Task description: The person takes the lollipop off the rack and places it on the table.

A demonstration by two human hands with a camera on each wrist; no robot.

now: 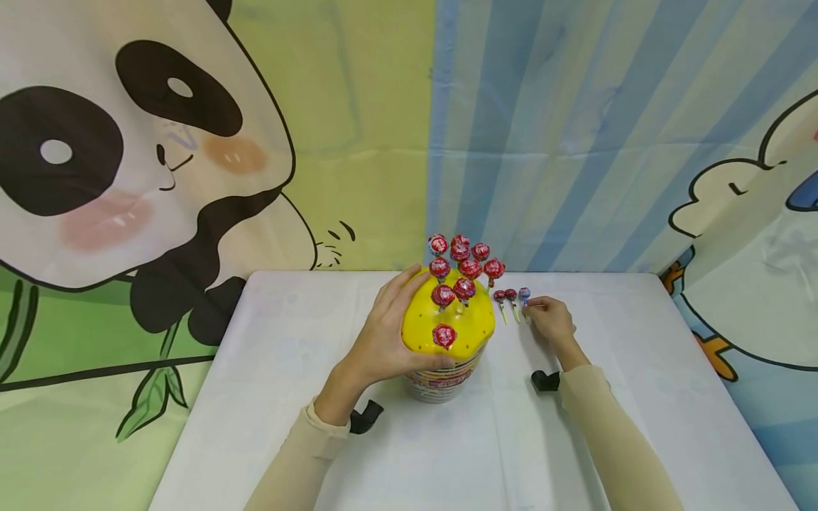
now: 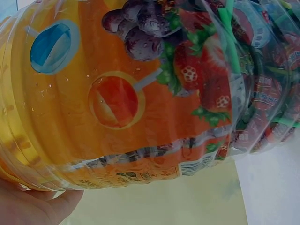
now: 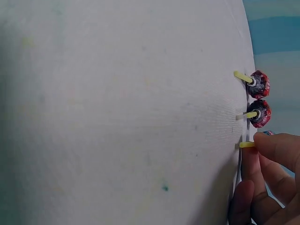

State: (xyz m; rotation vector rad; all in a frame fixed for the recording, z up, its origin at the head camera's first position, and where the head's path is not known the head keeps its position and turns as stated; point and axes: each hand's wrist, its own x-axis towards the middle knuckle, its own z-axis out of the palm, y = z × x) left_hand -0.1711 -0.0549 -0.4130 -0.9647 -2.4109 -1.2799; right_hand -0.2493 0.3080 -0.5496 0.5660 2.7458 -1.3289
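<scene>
A clear ribbed candy jar (image 1: 437, 389) with a domed yellow lid (image 1: 418, 330) stands upright on the table. Several red-wrapped lollipops (image 1: 464, 289) stick up out of holes in the lid. My left hand (image 1: 383, 337) grips the lid's left side, thumb at the front and fingers behind. In the left wrist view the jar's orange fruit label (image 2: 112, 103) fills most of the picture, with more lollipops (image 2: 272, 89) inside. My right hand (image 1: 552, 323) pinches a blue-wrapped lollipop (image 1: 525, 292) by its yellow stick (image 3: 247, 145). Beside it lie two red lollipops (image 3: 260, 84).
The white-covered table (image 1: 287, 348) ends at the back against a cloth backdrop (image 1: 364, 142) printed with a panda and stripes. Small black pieces (image 1: 366, 417) show at both wrists. Right of the right hand lies bare tabletop (image 1: 639, 341).
</scene>
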